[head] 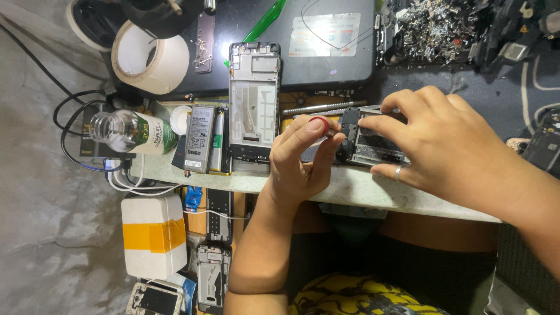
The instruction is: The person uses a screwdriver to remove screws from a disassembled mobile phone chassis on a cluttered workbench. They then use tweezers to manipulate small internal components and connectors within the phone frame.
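While my left hand (300, 157) pinches a red-tipped tool (319, 123), mostly hidden by my fingers, my right hand (434, 137) grips the phone frame (373, 143) on the worktop (350, 186), covering its far end; a bare chassis (254, 99) lies nearby.

A dismantled phone body (373, 144), dark with grey metal inner parts exposed, is laid flat on the pale worktop edge (350, 189), right of centre. Its right portion is covered by fingers, so only the left end and middle are seen. A small red-tipped tool (319, 123) is held against its left end, tilted.
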